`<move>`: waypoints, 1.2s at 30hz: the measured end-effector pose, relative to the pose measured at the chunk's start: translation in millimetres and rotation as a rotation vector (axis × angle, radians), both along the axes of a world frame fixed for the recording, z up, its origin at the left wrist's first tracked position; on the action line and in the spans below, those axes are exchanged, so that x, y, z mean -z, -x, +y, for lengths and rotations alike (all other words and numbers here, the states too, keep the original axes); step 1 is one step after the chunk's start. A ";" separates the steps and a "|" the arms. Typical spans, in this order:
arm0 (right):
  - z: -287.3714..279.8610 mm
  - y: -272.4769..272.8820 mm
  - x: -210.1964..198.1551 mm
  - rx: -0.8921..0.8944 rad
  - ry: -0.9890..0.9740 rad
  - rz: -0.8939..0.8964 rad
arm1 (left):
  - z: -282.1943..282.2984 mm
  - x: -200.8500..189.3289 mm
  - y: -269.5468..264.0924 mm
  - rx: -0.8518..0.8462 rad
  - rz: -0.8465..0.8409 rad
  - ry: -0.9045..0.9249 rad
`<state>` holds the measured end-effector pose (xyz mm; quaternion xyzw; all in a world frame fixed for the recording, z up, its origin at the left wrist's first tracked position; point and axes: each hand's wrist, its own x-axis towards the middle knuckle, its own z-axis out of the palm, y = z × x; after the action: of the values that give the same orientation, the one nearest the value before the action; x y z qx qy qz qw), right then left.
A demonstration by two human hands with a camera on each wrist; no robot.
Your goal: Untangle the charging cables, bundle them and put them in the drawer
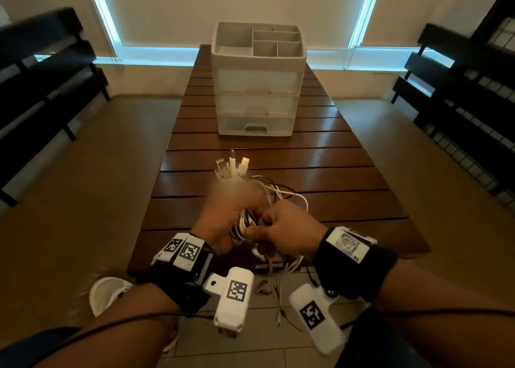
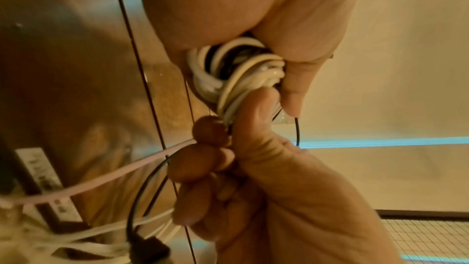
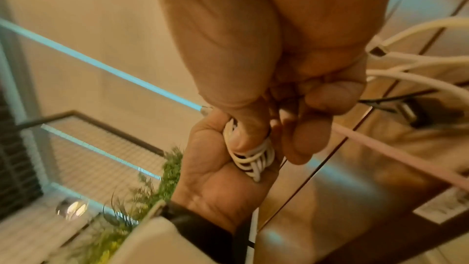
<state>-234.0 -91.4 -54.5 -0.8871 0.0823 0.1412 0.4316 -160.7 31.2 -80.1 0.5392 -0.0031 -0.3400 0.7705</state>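
Lower center: left hand (image 1: 223,217) and right hand (image 1: 289,228) both gripped the cable bundle (image 1: 245,222) over tabletop (image 1: 320,156).

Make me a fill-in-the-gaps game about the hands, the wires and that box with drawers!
1. Both hands hold the bundle of cables above the wooden ____.
2. The left hand grips the bundle with the plugs pointing ____.
3. The drawer unit has ____ drawers.
4. Every drawer is ____.

Missing words: table; up; three; closed
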 end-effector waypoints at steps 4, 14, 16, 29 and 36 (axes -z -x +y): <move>3.8 -0.8 1.9 -0.071 0.165 -0.096 | -3.5 1.6 0.7 -0.035 0.032 -0.003; -25.8 -9.0 -55.5 0.038 0.350 -0.324 | -2.0 -7.1 2.4 -0.004 -0.213 -0.202; -40.5 -17.0 -64.9 0.065 0.331 -0.380 | -3.1 -9.8 3.9 0.004 -0.268 -0.189; -51.2 -31.4 -23.2 -0.187 -0.223 -0.101 | 3.0 -13.6 -4.0 -0.005 -0.341 -0.114; -52.7 -26.5 -21.8 -0.184 -0.349 0.035 | 0.3 -5.6 -8.5 -0.044 -0.218 -0.084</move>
<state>-207.5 -144.1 -32.7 -0.8001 -0.0175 0.2077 0.5625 -152.1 31.5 -74.5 0.6048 -0.0608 -0.2619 0.7496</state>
